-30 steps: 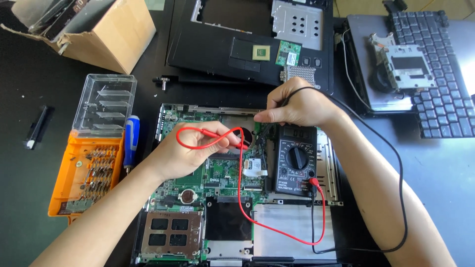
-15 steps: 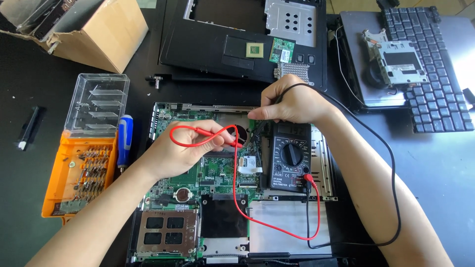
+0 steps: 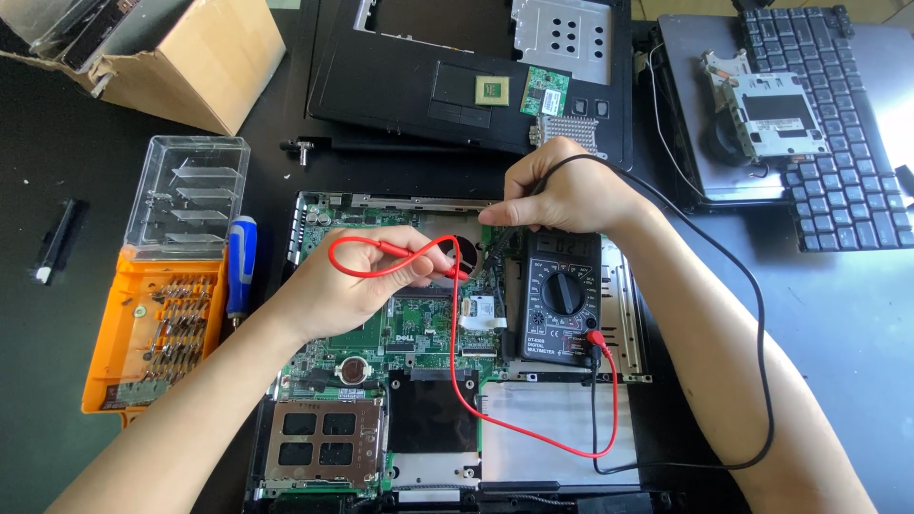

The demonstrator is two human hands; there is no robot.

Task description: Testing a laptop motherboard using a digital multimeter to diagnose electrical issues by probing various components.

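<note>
An opened laptop base with a green motherboard (image 3: 419,324) lies before me on the black table. My left hand (image 3: 357,281) grips the red probe (image 3: 440,269) of a multimeter, tip down on the board near the round fan opening. Its red lead (image 3: 495,419) loops over my fingers and runs down to the meter. My right hand (image 3: 562,195) holds the black probe against the board's upper middle. The black lead (image 3: 752,314) curves round my right forearm. The black multimeter (image 3: 562,300) rests on the board just below my right hand.
An orange screwdriver-bit case (image 3: 157,338) with its clear lid (image 3: 190,195) up and a blue-handled screwdriver (image 3: 240,266) lie left. A cardboard box (image 3: 190,57) stands at top left. A black laptop cover (image 3: 457,67), a keyboard (image 3: 838,133) and a drive bracket (image 3: 762,105) lie behind.
The camera view has shifted slightly. Both hands hold their probes on the board at about the same spots.
</note>
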